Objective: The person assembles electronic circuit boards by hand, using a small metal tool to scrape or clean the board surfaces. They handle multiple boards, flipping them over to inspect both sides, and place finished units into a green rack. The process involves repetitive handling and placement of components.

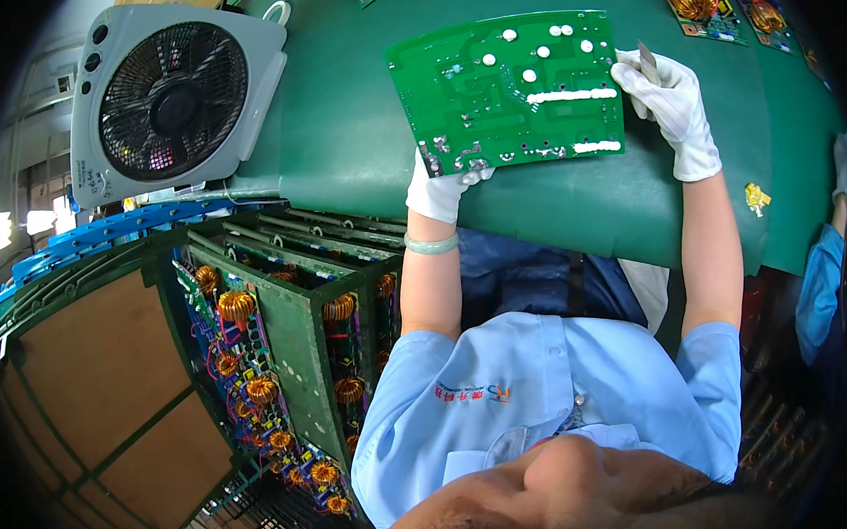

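My left hand point(438, 191), in a white glove, grips a green circuit board point(488, 88) at its lower left corner; most of the fingers are hidden beneath it. The board is raised over the green tabletop point(326, 118), solder side toward me. White blobs and two white strips sit on it, and silvery solder patches run along its lower edge. Beside the board's upper right edge is my gloved right hand point(678, 110), closed around a small flat greyish blade point(649, 63) that points upward. Whether its fingertips touch the board I cannot tell.
A grey box fan point(175, 107) stands at the left. Below it, a green metal rack point(284, 325) holds circuit boards with copper coils point(236, 305). More boards point(704, 17) lie at the far right, a small yellow piece point(756, 199) nearer. Another person's blue sleeve point(820, 287) shows at the right rim.
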`<action>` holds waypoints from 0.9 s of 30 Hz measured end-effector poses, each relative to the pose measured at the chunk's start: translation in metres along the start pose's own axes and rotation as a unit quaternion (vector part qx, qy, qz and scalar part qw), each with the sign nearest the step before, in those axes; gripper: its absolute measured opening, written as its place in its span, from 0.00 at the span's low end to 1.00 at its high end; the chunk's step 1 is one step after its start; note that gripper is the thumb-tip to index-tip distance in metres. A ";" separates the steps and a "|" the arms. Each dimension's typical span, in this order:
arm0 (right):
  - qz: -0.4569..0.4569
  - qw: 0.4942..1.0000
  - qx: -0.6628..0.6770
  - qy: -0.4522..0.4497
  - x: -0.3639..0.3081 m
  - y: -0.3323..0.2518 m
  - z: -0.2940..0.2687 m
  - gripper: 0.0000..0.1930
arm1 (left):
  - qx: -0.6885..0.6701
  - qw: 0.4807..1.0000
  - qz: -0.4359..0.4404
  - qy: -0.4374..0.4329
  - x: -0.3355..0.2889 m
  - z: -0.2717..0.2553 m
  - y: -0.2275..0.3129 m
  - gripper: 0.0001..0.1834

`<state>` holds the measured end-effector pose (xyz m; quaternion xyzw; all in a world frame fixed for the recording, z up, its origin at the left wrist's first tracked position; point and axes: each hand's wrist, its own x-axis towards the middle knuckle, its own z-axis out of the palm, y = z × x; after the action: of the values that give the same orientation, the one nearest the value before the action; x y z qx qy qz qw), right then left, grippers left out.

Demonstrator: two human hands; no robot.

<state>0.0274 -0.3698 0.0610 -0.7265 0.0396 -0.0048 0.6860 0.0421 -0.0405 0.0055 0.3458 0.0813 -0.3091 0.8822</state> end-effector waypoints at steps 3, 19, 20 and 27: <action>0.009 1.000 0.003 -0.011 -0.001 -0.005 -0.002 0.20 | 0.051 0.998 0.015 0.039 -0.002 0.004 0.001 0.33; 0.011 0.998 0.033 -0.043 -0.007 -0.012 -0.002 0.09 | 0.082 0.993 0.048 0.075 -0.002 0.009 0.001 0.31; 0.011 0.998 0.043 -0.042 -0.006 -0.010 -0.001 0.08 | 0.084 0.992 0.050 0.077 -0.002 0.010 0.002 0.31; 0.012 0.994 0.077 -0.080 -0.004 -0.006 -0.006 0.14 | 0.095 0.989 0.062 0.095 -0.005 0.010 0.004 0.30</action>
<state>0.0232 -0.3756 0.0680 -0.6692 -0.0066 0.0584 0.7408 0.0401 -0.0425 0.0175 0.4606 0.1133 -0.2258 0.8509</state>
